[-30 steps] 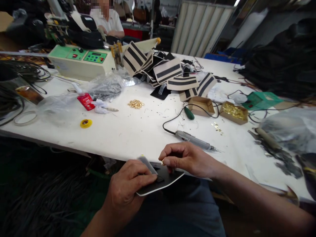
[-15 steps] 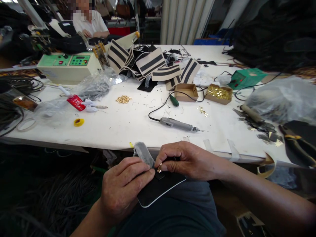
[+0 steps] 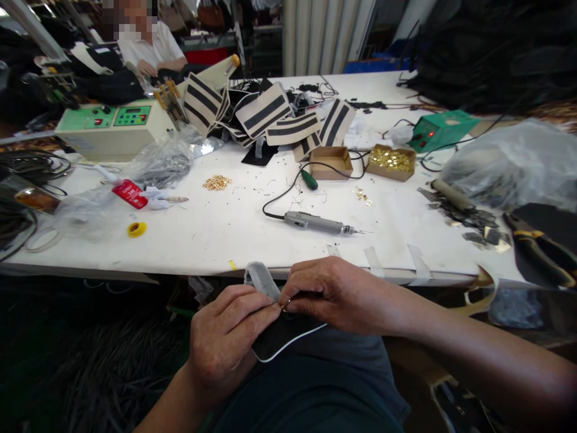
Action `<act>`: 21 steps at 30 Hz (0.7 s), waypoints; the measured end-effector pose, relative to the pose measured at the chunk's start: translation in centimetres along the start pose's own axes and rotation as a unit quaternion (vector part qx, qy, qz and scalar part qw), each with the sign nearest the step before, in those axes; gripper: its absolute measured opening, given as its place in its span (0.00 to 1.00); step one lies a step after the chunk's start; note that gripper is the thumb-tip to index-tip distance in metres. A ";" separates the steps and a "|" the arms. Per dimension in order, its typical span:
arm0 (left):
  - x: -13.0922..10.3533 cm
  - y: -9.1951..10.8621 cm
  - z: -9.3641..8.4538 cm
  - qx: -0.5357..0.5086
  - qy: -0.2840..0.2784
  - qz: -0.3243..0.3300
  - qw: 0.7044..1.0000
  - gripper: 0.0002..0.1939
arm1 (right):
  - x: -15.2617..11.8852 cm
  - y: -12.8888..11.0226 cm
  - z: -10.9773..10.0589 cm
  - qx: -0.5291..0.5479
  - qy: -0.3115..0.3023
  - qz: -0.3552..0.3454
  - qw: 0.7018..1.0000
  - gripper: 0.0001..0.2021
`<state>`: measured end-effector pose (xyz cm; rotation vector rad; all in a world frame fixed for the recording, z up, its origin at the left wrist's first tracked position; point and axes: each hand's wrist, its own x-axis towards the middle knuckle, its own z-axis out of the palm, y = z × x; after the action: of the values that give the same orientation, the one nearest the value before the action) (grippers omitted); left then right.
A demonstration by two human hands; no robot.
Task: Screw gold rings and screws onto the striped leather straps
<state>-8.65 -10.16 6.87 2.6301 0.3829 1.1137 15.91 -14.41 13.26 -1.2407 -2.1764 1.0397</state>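
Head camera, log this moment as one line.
left hand: holds black panel | right hand: pinches gold fitting | electric screwdriver: on table

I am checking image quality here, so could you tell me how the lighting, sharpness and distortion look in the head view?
Head view: white table brightly lit, floor at lower left very dark; hands and the black panel fairly sharp; edges stretched by the wide lens, right corner smeared.

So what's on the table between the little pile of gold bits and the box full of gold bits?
In the head view, between the loose gold pile and the full gold box sit a green-handled tool and an empty cardboard box.
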 end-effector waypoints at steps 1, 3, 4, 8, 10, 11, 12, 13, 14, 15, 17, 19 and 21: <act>0.0 0.0 0.0 0.001 0.001 -0.002 1.000 0.18 | 0.0 0.1 0.1 0.018 0.010 0.017 1.000 0.08; 0.1 0.0 0.1 0.000 0.005 -0.005 1.000 0.18 | 0.0 0.3 0.4 0.057 0.035 0.058 0.996 0.06; 0.1 0.0 0.1 -0.001 0.009 -0.007 1.000 0.18 | 0.0 0.4 0.5 0.076 0.050 0.077 0.993 0.07; 0.2 0.1 0.1 -0.007 0.025 -0.019 0.999 0.16 | 0.1 0.5 1.1 0.121 0.119 0.105 0.980 0.12; 0.1 0.1 0.1 -0.010 0.038 -0.029 0.999 0.15 | 0.1 0.6 1.4 0.134 0.137 0.102 0.976 0.11; 0.1 0.1 0.1 -0.011 0.045 -0.033 0.998 0.15 | 0.2 0.6 1.5 0.138 0.138 0.100 0.976 0.09; 0.1 0.1 0.1 -0.012 0.050 -0.035 0.998 0.14 | 0.2 0.7 1.7 0.143 0.134 0.096 0.976 0.07; 0.1 0.1 0.2 -0.014 0.053 -0.036 0.998 0.14 | 0.2 0.7 1.8 0.147 0.129 0.092 0.976 0.05; 0.1 0.0 0.2 -0.016 0.052 -0.036 0.998 0.13 | 0.3 0.8 1.9 0.150 0.122 0.086 0.977 0.03; 0.1 0.0 0.2 -0.019 0.049 -0.034 0.998 0.13 | 0.3 0.8 2.0 0.151 0.117 0.079 0.978 0.02; 0.1 -0.1 0.2 -0.026 0.043 -0.030 0.998 0.13 | 0.4 0.9 2.1 0.153 0.107 0.067 0.980 0.01; 0.1 -0.1 0.3 -0.035 0.042 -0.026 0.998 0.13 | 0.4 1.0 2.1 0.152 0.099 0.068 0.981 0.02; 0.3 -0.1 0.4 -0.047 0.045 -0.024 0.998 0.14 | 0.3 0.9 1.9 0.145 0.089 0.076 0.983 0.04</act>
<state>-8.17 -10.04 6.76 2.4836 0.3988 1.2068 15.01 -14.63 11.33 -1.3196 -1.7475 1.2055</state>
